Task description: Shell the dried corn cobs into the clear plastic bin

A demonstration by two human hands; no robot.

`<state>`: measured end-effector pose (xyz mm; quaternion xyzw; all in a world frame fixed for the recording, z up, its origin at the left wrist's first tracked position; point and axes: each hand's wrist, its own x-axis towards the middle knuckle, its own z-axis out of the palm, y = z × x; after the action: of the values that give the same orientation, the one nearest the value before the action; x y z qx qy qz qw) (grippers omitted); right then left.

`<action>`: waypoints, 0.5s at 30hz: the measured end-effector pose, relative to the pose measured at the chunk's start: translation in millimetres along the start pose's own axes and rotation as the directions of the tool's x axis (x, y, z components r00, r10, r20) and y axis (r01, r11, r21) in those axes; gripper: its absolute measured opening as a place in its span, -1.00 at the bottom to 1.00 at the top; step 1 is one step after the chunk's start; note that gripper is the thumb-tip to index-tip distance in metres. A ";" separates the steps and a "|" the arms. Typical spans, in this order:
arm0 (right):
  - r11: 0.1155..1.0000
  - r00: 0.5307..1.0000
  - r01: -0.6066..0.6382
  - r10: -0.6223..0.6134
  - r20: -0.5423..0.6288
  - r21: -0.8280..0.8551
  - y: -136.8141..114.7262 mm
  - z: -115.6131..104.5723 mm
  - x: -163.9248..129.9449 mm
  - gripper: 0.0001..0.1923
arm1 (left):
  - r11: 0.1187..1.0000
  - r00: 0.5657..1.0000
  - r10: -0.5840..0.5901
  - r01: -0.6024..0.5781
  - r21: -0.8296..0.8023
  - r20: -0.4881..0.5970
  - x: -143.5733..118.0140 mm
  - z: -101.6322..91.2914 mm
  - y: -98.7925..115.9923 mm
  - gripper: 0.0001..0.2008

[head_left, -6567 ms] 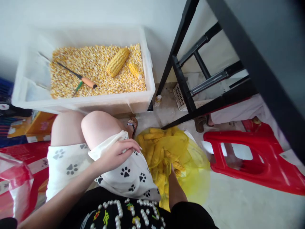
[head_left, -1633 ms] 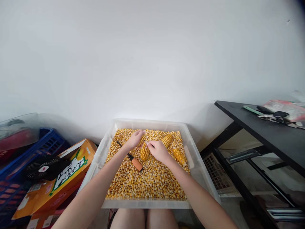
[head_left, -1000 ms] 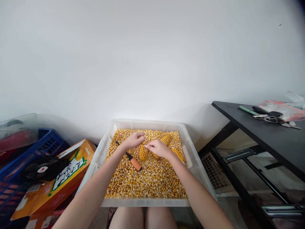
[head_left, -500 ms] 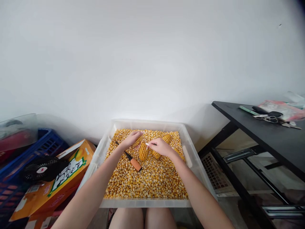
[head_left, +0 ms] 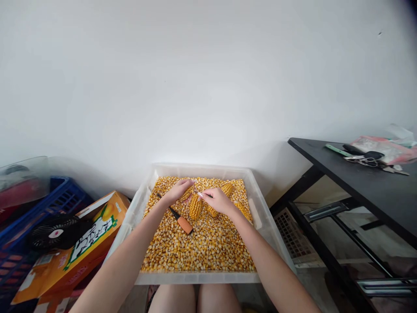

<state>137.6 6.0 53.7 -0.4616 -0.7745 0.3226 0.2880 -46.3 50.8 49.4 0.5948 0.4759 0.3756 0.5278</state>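
Observation:
My left hand (head_left: 177, 191) is closed around an ear of corn (head_left: 186, 194) near the back of the tub, its fingers over the top. In my right hand (head_left: 217, 200) is a thin dark tool (head_left: 210, 196), pinched by the fingertips and pointing left toward that ear; its exact kind is too small to make out. Just below the hands lies a whole yellow ear (head_left: 195, 208). Several more ears lie beneath and beyond my right hand. A tool with an orange handle (head_left: 185, 225) and black shaft rests on the loose corn kernels (head_left: 198, 252), left of centre.
The translucent plastic tub (head_left: 198, 278) spans above my knees against a white wall. To the left are a cardboard box (head_left: 97, 234), a black fan (head_left: 48, 232) and a blue crate (head_left: 65, 191). On the right, a dark table (head_left: 325, 161) carries scissors (head_left: 369, 160) and a plastic bag.
The thin tool in my right hand has shifted slightly, and its tip sits nearer the held ear. My left hand stays in place. The view has moved a little.

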 end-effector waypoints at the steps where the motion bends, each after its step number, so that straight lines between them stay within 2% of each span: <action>1: 1.000 1.000 0.000 0.000 -0.001 0.010 0.0 0.6 0.0 -0.66 | 1.000 1.000 -0.002 0.002 0.004 0.027 0.0 -0.2 0.0 -0.66; 4: 0.999 0.999 -0.020 0.021 -0.027 0.044 -0.3 4.8 0.7 -0.69 | 1.000 0.996 0.004 -0.005 0.020 0.085 -0.3 -0.9 1.6 -0.67; 8: 0.985 0.988 -0.124 0.134 -0.076 0.120 -2.7 14.5 2.2 -0.70 | 0.997 0.998 0.055 -0.056 0.057 0.034 -1.2 -1.3 4.5 -0.68; 10: 0.971 0.979 -0.160 0.179 -0.093 0.179 -5.0 18.8 2.4 -0.68 | 0.997 0.998 0.043 -0.046 0.055 0.049 -1.2 -1.7 4.4 -0.68; 15: 0.955 0.970 -0.196 0.223 -0.101 0.221 -10.5 24.4 1.2 -0.67 | 0.981 0.992 0.112 -0.119 0.154 0.054 0.5 -3.5 0.1 -0.64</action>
<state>113.4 -2.5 46.6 -0.5275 -0.6632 0.4018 0.3470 -49.4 52.3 50.0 0.6694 0.4565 0.3534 0.4675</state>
